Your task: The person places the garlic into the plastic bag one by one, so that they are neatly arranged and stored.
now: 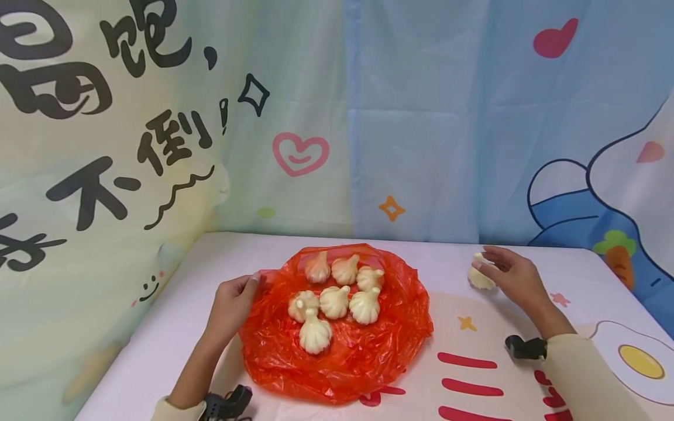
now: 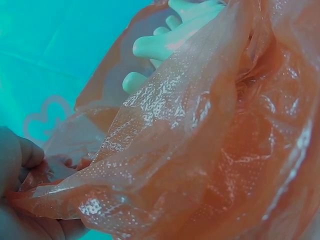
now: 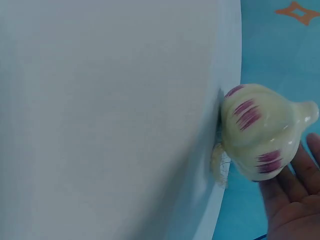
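Observation:
A red plastic bag (image 1: pixel 368 362) lies spread out on the table with several white garlic bulbs (image 1: pixel 334 302) on it. At the bag's left edge, my left hand (image 1: pixel 230 304) pinches the thin plastic between thumb and fingers. In the left wrist view the crumpled bag (image 2: pixel 200 165) hides most of the bulbs behind it. Off to the right, my right hand (image 1: pixel 518 280) has thumb and fingers around a single garlic bulb (image 1: pixel 481 279), near the back of the table. In the right wrist view that bulb (image 3: pixel 262 130) shows purple streaks, a pointed neck and a rooty base.
A pale cloth with printed red stripes (image 1: pixel 467 360) and a fried egg covers the table (image 1: pixel 421 251). Behind the back edge hangs a printed curtain (image 1: pixel 416 117). Small black cameras (image 1: pixel 526 348) sit at both wrists.

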The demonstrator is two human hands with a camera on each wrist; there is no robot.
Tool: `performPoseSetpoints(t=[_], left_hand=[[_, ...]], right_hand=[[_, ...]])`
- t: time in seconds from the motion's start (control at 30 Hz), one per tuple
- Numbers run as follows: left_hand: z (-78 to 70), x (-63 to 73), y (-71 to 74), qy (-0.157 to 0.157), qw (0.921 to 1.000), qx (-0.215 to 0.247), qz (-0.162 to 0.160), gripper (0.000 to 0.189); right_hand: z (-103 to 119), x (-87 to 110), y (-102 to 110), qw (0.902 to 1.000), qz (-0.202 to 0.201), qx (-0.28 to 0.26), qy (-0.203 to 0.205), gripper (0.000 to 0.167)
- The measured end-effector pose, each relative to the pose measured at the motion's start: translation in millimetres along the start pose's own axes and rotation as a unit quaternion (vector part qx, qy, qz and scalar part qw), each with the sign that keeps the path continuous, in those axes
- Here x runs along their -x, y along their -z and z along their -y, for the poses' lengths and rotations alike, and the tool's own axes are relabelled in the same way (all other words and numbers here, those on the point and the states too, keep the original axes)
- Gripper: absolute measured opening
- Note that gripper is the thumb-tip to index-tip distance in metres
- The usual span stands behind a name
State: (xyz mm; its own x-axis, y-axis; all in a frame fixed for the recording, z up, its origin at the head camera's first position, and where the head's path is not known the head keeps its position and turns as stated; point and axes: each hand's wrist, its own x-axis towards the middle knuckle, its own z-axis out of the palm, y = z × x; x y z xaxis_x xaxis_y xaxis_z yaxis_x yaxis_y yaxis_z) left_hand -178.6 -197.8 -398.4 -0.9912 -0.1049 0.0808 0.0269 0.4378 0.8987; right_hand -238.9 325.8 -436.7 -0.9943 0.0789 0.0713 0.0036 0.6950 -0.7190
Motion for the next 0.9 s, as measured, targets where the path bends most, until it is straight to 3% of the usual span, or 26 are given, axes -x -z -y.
performPoseSetpoints(t=[0.27, 0.5, 0.63, 0.9], left_hand=[[-0.5, 0.3, 0.0, 0.003, 1.0, 0.003, 0.002, 0.042], [-0.3, -0.3, 0.3, 0.002, 1.0, -0.002, 0.004, 0.044], [0.1, -0.6, -0.5, 0.004, 1.0, -0.003, 0.005, 0.045], [0.9, -0.4, -1.6, 0.0, 1.0, -0.005, 0.002, 0.043]], right_hand=[[1, -2.1, -1, 0.9994, 0.016, 0.025, -0.018, 0.068], [9, -0.7, 0, 0.9983, 0.023, 0.052, 0.012, 0.054], [10, 0.1, 0, 0.9983, 0.029, 0.049, 0.007, 0.052], [8, 3.4, -1, 0.9992, 0.004, 0.04, -0.004, 0.053]])
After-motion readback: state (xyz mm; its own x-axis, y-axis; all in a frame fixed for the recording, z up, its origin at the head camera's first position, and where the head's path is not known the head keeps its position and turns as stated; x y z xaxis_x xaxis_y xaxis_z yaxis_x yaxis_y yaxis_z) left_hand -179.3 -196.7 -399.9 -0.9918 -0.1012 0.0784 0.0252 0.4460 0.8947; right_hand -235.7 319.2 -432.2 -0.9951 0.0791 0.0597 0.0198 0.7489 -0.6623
